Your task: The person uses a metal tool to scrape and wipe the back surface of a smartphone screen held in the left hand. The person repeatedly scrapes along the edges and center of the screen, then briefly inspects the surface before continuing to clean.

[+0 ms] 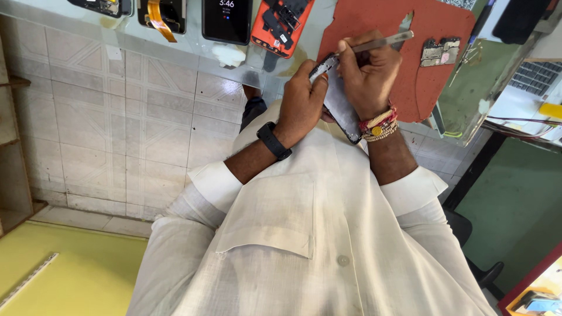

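My left hand [301, 96], with a black band on its wrist, grips a dark grey phone [341, 111] by its edge and holds it up close to my chest, tilted on its side. My right hand [367, 73], with red and gold bracelets at the wrist, is closed on a pair of metal tweezers [383, 42]. The tweezers' tip meets the phone's upper end, near my left thumb. Both hands hover over the near edge of a red work mat [436, 29]. My white shirt fills the lower part of the view.
A small circuit board [440, 52] lies on the red mat. Along the bench sit an opened orange phone [282, 22], a black phone with a lit screen [227, 20] and another opened phone with an orange flex cable [159, 14]. A laptop keyboard [534, 76] is at right; tiled floor lies below.
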